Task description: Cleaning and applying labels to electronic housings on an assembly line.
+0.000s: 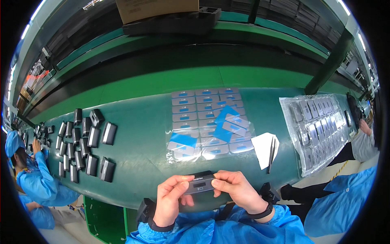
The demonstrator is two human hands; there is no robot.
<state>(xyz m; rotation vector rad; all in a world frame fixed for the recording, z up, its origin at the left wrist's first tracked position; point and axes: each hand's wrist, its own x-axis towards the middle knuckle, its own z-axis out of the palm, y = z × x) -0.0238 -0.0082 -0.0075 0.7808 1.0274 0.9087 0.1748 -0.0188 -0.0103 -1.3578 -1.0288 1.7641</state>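
Observation:
Near the table's front edge, I hold a small dark grey device (pixel 200 186) with a black window on its front. My left hand (pixel 168 199) pinches its left end between thumb and fingers. The right end is gripped by my right hand (pixel 240 190), with the thumb on the front face. Just beyond lies a transparent sheet of grey label panels (pixel 185 110) in rows. Loose strips of blue film (pixel 226 118) rest on that sheet. Black tweezers (pixel 271 157) lie on a piece of white paper (pixel 261 148) to the right of it.
Several black and grey devices (pixel 93 136) stand scattered on the green table (pixel 136 134) at left. At right, a plastic-covered tray (pixel 315 132) holds rows of grey parts. A co-worker in blue (pixel 40 179) sits far left; another's sleeve (pixel 345 203) shows at right. A green bin (pixel 103 219) stands below.

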